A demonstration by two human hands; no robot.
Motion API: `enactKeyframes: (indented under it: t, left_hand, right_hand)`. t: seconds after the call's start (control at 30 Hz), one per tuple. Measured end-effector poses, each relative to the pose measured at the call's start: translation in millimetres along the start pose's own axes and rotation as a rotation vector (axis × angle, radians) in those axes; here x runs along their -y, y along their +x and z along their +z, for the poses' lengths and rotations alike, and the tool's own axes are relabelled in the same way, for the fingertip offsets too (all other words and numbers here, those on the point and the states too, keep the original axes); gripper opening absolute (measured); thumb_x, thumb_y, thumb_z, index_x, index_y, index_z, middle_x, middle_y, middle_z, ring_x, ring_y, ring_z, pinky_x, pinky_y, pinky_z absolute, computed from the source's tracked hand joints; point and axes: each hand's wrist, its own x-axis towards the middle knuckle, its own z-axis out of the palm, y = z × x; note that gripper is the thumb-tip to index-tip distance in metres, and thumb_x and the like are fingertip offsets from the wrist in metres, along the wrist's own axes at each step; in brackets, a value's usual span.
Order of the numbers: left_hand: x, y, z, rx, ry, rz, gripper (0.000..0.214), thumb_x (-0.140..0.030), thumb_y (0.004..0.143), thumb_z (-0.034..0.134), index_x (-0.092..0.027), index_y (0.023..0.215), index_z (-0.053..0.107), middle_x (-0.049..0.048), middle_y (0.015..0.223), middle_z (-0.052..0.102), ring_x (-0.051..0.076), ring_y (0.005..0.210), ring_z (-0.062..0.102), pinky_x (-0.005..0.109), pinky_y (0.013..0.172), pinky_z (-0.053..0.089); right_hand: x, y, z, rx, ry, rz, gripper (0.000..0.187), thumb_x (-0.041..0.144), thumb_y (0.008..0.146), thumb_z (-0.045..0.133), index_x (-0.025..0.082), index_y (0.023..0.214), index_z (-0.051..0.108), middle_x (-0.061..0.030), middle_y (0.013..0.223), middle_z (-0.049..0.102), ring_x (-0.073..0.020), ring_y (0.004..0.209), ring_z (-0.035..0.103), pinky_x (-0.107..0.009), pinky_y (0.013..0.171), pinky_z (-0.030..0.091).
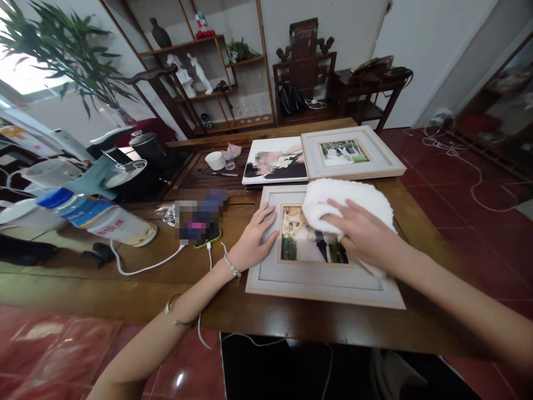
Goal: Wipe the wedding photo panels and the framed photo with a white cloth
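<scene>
A pale picture frame (328,283) with a wedding photo (306,247) in its middle lies flat on the wooden table (233,311). My left hand (256,239) rests on the frame's left side, fingers spread out and holding nothing. On the frame's upper right, my right hand (353,222) grips a fluffy white cloth (353,194) that covers part of the photo and border. Just behind lie a white photo album (277,179) and a second picture frame (391,164) with a smaller photo.
Left of the frame are a phone (204,216) with a white charging cable (145,271), a jar with a blue lid (104,219) and dark pots (150,150). A white cup (215,160) stands on the tea tray. Behind are shelves (245,61) and a carved chair (303,61).
</scene>
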Motion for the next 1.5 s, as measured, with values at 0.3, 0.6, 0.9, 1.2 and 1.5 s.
enactKeyframes:
  t: [0.3, 0.6, 0.9, 1.2, 1.5]
  left_hand:
    - [-6, 0, -1.0, -0.022, -0.004, -0.055, 0.045, -0.024, 0.089, 0.051, -0.016, 0.132, 0.046, 0.0153, 0.139, 0.045, 0.028, 0.137, 0.03, 0.051, 0.111, 0.03]
    - [-5, -1, 0.9, -0.02, -0.006, -0.047, 0.044, -0.024, 0.089, 0.049, -0.013, 0.132, 0.046, 0.017, 0.14, 0.043, 0.028, 0.139, 0.026, 0.051, 0.112, 0.028]
    - [-1, 0, 0.8, -0.025, -0.017, 0.019, 0.044, -0.023, 0.088, 0.051, -0.017, 0.132, 0.045, 0.0158, 0.14, 0.043, 0.029, 0.139, 0.026, 0.055, 0.11, 0.029]
    - [-5, 0, 1.1, -0.045, -0.018, -0.04, 0.043, -0.022, 0.088, 0.051, -0.016, 0.13, 0.048, 0.0144, 0.139, 0.045, 0.028, 0.138, 0.029, 0.053, 0.111, 0.03]
    - [-5, -1, 2.3, -0.044, 0.022, -0.011, 0.04, -0.022, 0.088, 0.051, -0.014, 0.127, 0.05, 0.0154, 0.137, 0.046, 0.029, 0.137, 0.03, 0.053, 0.11, 0.031]
  right_hand:
    - [-7, 9, 12, 0.041, -0.079, -0.044, 0.05, 0.0, 0.068, 0.047, 0.014, 0.114, 0.061, -0.0143, 0.139, 0.046, -0.0404, 0.133, 0.028, -0.064, 0.103, 0.025]
    - [48, -60, -9, 0.008, 0.077, -0.239, 0.061, 0.004, 0.055, 0.048, 0.029, 0.109, 0.061, -0.0018, 0.132, 0.055, -0.0281, 0.123, 0.048, -0.043, 0.098, 0.046]
    - [-27, -7, 6, 0.01, -0.068, -0.229, 0.053, 0.002, 0.061, 0.052, 0.016, 0.111, 0.061, -0.0142, 0.144, 0.038, -0.0322, 0.136, 0.026, -0.058, 0.107, 0.023]
    - [5, -6, 22, 0.024, -0.058, -0.151, 0.048, -0.003, 0.063, 0.047, 0.013, 0.103, 0.065, -0.0125, 0.142, 0.041, -0.0389, 0.135, 0.023, -0.064, 0.104, 0.023]
    - [70, -59, 18, -0.014, 0.173, -0.168, 0.036, 0.001, 0.061, 0.048, 0.019, 0.087, 0.067, -0.0065, 0.146, 0.035, -0.0356, 0.136, 0.022, -0.062, 0.107, 0.024]
